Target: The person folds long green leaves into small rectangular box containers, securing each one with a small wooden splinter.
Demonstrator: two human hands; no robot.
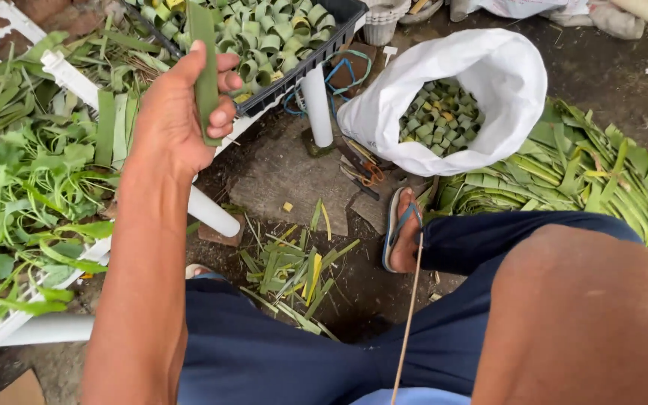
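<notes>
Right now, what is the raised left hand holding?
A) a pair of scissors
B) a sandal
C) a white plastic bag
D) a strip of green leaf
D: the left hand has its thumb and fingers closed around a long strip of green leaf, held up in front of the black crate of rolled leaf pieces.

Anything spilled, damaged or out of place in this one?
Only leaf trimmings scattered over the ground by the sandalled foot. The left hand holds a green leaf strip; the white bag sits open, its contents inside.
</notes>
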